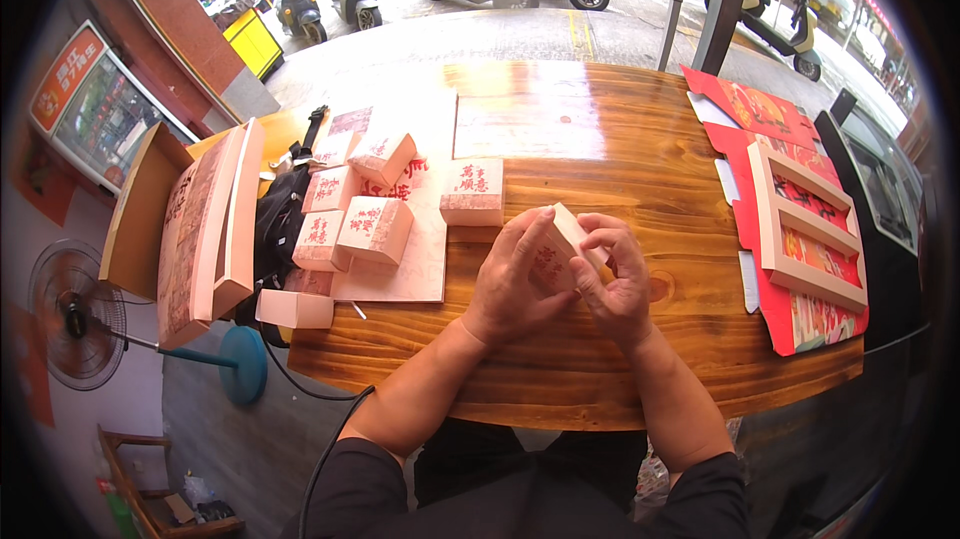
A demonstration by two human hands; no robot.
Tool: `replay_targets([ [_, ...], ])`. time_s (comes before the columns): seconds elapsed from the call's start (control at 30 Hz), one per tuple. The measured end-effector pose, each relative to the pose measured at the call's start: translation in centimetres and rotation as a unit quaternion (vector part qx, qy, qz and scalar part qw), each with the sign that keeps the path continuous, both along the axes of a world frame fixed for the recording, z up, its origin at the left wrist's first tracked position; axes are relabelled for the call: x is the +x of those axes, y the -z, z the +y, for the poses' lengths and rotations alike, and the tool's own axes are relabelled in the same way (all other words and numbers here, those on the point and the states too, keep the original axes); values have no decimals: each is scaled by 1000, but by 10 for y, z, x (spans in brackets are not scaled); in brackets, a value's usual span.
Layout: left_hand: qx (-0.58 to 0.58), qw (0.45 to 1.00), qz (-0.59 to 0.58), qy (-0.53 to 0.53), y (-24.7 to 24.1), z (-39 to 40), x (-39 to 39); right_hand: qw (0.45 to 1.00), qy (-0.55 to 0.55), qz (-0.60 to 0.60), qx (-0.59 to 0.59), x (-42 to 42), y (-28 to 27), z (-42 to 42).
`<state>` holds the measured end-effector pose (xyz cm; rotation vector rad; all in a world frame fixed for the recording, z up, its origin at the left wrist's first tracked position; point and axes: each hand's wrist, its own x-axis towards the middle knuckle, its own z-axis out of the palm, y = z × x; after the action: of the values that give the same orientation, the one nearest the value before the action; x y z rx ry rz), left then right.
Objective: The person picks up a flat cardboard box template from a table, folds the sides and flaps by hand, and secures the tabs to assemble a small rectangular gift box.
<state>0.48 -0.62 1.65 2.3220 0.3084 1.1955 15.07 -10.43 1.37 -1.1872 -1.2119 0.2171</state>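
Between my two hands, above the front of the wooden table, is a small pink cardboard box (555, 257) with red printed characters. My left hand (506, 276) grips its left side, thumb and fingers spread along the printed face. The fingertips of my right hand (616, 276) pinch its right upper edge. Just beyond my left hand stands a similar printed box (472, 192). Further left, several more small boxes (375, 230) sit on and around a flat printed pink board (427, 269). My palms hide part of the held box.
Red printed card sheets (780, 329) lie at the table's right, with a pink divided frame (847, 250) on top. Large open cartons (202, 224) and a black bag (281, 220) stand at the left. A fan (75, 317) is beside the table, and a black cable (330, 396) runs near my left arm.
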Motion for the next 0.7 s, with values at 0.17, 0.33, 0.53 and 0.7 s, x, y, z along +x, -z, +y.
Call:
replay_targets([
  [0.17, 13, 1000, 21, -1, -3, 0, -2, 1000, 5, 1, -6, 0, 0, 0],
  [0.33, -10, 1000, -8, -10, -2, -1, 0, 1000, 2, -25, -6, 0, -4, -1],
  [0.53, -22, 999, -34, -5, 0, 1, 1, 994, 24, -104, 16, 0, -8, -2],
  [0.7, -16, 999, -41, 2, -1, 3, 1, 994, 24, -105, 14, 0, -9, -2],
])
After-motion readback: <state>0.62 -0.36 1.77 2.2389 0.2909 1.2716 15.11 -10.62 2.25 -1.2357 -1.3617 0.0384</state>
